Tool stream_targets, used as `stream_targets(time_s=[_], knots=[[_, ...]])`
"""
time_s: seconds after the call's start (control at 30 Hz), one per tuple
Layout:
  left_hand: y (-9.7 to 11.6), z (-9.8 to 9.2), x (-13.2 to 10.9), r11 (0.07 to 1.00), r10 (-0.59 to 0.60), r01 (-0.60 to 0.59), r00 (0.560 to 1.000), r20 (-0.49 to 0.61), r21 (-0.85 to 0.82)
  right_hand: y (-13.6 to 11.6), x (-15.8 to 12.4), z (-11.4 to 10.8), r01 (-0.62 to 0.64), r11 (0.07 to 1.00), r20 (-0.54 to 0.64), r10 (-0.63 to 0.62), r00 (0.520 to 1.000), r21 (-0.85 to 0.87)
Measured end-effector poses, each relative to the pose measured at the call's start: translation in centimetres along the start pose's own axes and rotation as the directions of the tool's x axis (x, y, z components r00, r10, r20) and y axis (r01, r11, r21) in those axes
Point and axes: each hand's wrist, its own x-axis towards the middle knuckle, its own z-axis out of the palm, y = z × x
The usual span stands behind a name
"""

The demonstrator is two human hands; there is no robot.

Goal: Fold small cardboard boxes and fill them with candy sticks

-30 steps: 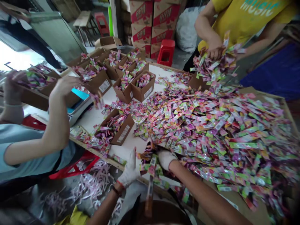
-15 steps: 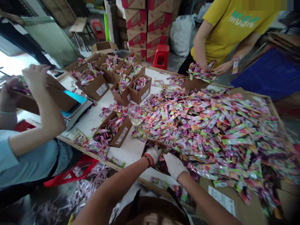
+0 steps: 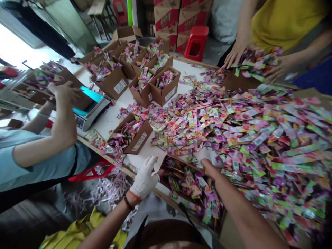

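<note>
My left hand (image 3: 145, 177), in a white glove with bare fingertips, is open beside the left end of a brown box (image 3: 163, 166) filled with small colourful packets (image 3: 190, 180). Its fingers are spread and nothing is in them. Beyond the far side of that box, my right hand (image 3: 209, 156), also gloved, reaches into the edge of a large heap of the same packets (image 3: 233, 128). The fingers of my right hand are hidden among the packets. Left of the near box stands another filled box (image 3: 138, 140) on the white table (image 3: 114, 119).
Several filled boxes (image 3: 111, 81) stand at the far left of the table. A person in light blue (image 3: 52, 155) handles a box at a scale (image 3: 90, 110). Another person in yellow (image 3: 287, 22) has hands on a filled box at the far side. A red stool (image 3: 196, 43) stands beyond.
My left hand has come out of the near box and moved left, its fingers opening. My right hand has moved from the box to the heap. The view has shifted, and the near box shows more packets.
</note>
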Motion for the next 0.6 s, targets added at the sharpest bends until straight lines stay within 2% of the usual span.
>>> stream_targets(time_s=[0.03,0.1,0.13,0.2,0.27,0.33,0.37,0.43,0.47,0.53,0.6], knots=[[-0.4,0.6,0.1,0.999,-0.023,0.024,0.999,0.027,-0.034,0.0,0.0,-0.1,-0.002,1.0,0.02,0.003,1.0,-0.025],[-0.7,1.9,0.7,0.993,-0.016,0.025,0.996,0.083,-0.111,0.4,-0.7,-1.8,0.002,0.997,0.051,0.001,0.999,-0.076],[-0.7,2.5,1.0,0.99,-0.009,0.023,0.995,0.1,-0.141,0.8,-1.5,-3.3,0.025,0.995,0.058,-0.02,0.998,-0.098],[-0.4,3.2,1.9,0.987,-0.014,0.031,0.994,0.109,-0.161,1.3,-4.2,-7.0,0.151,0.979,0.045,-0.147,0.988,-0.135],[-0.2,3.6,2.6,0.988,-0.019,0.032,0.996,0.086,-0.151,0.8,-7.9,-10.3,0.34,0.927,0.017,-0.342,0.94,-0.16],[-0.2,3.8,3.1,0.983,-0.006,0.017,0.998,0.063,-0.182,-1.1,-11.6,-11.6,0.506,0.845,0.023,-0.511,0.86,-0.174],[-0.4,3.9,3.2,0.975,-0.002,0.013,0.999,0.053,-0.223,-2.5,-13.0,-11.2,0.561,0.809,0.053,-0.561,0.826,-0.179],[-1.0,4.0,3.4,0.945,0.001,0.012,0.999,0.04,-0.327,-5.6,-14.5,-8.6,0.623,0.752,0.163,-0.601,0.782,-0.215],[-1.4,4.1,3.3,0.929,0.012,0.004,0.999,0.041,-0.37,-7.1,-14.4,-6.7,0.623,0.741,0.223,-0.582,0.782,-0.25],[-2.1,4.0,3.1,0.912,0.047,-0.029,0.998,0.034,-0.409,-9.2,-13.4,-3.1,0.578,0.753,0.274,-0.511,0.815,-0.314],[-2.3,3.5,2.6,0.921,0.084,-0.068,0.996,0.025,-0.383,-9.9,-12.0,-1.1,0.561,0.763,0.28,-0.49,0.826,-0.322]])
